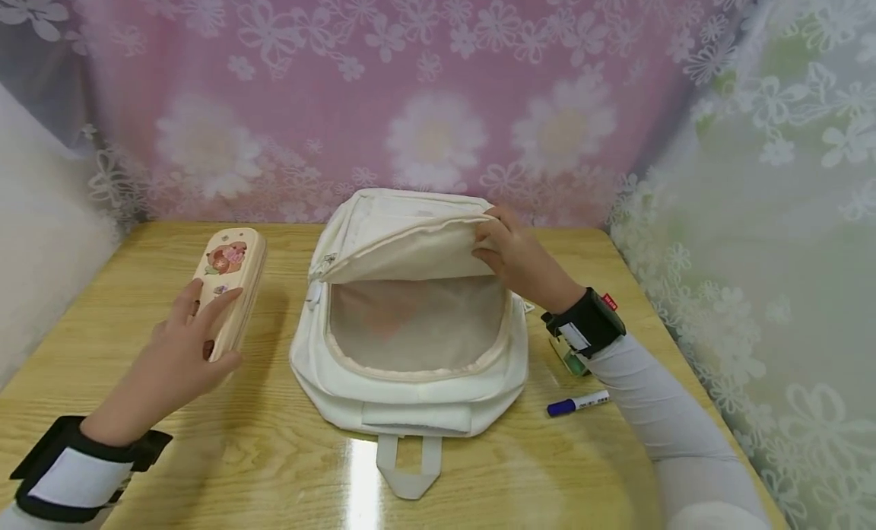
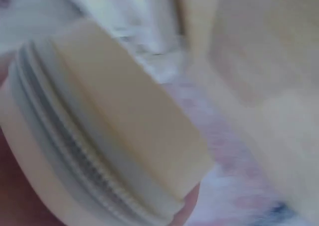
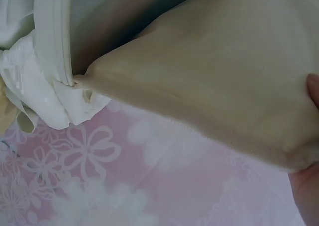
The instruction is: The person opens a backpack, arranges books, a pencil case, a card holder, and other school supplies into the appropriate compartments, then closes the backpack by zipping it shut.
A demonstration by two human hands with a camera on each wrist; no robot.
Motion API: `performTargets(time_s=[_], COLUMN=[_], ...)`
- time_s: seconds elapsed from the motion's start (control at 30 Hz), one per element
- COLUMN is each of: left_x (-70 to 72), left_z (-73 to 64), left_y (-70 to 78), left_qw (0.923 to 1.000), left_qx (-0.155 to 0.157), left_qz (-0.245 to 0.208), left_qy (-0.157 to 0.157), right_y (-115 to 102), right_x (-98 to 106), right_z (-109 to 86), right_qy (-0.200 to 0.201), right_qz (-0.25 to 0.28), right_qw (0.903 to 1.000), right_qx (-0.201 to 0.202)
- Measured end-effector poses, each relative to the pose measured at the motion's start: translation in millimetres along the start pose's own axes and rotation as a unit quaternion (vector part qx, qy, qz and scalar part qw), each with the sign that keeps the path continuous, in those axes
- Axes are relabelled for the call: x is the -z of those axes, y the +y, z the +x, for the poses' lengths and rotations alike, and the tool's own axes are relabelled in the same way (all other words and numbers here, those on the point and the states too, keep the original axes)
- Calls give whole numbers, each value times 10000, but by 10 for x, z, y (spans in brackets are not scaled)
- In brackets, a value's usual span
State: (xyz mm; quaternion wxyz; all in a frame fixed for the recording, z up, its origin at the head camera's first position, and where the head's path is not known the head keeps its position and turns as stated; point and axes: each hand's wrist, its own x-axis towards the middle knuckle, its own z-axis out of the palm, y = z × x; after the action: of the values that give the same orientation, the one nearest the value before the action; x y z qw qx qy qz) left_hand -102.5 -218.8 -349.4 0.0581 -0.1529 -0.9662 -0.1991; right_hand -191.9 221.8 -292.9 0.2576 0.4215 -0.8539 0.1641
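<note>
A white backpack [image 1: 411,401] lies on the table with its front pocket unzipped. My right hand [image 1: 509,252] pinches the edge of the pocket flap [image 1: 417,252] and holds it lifted; in the right wrist view the flap [image 3: 214,81] stretches across to the fingertips. To the left of the backpack, my left hand [image 1: 185,347] grips a cream pencil case [image 1: 233,275] printed with a bear and flowers. Its zipper [image 2: 75,141] runs closed along the side in the left wrist view. The case is raised and tilted over the table, its shadow falling beside it.
A blue-capped marker [image 1: 578,403] lies right of the backpack. Near the right wrist sits a small green item [image 1: 569,357], partly covered by the arm. The backpack's grey handle loop [image 1: 408,469] points toward the front. Behind the wooden table [image 1: 287,477] hangs a pink floral curtain [image 1: 383,81].
</note>
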Motion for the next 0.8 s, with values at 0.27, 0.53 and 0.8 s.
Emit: performTargets(time_s=[0.27, 0.53, 0.8], left_x=[266, 472, 143], left_z=[-259, -563, -33], left_y=[441, 541, 812], left_qw=[9859, 9657, 9388], left_qx=[-1576, -2525, -2919], left_qz=[558, -204, -623], left_qy=[41, -561, -1719], right_y=[-10, -74, -72], right_x=[13, 12, 68], right_z=[75, 81, 138], right_qy=[325, 321, 194], right_qz=[-216, -141, -99], right_qw=[9987, 9982, 9977], right_qx=[-324, -495, -641])
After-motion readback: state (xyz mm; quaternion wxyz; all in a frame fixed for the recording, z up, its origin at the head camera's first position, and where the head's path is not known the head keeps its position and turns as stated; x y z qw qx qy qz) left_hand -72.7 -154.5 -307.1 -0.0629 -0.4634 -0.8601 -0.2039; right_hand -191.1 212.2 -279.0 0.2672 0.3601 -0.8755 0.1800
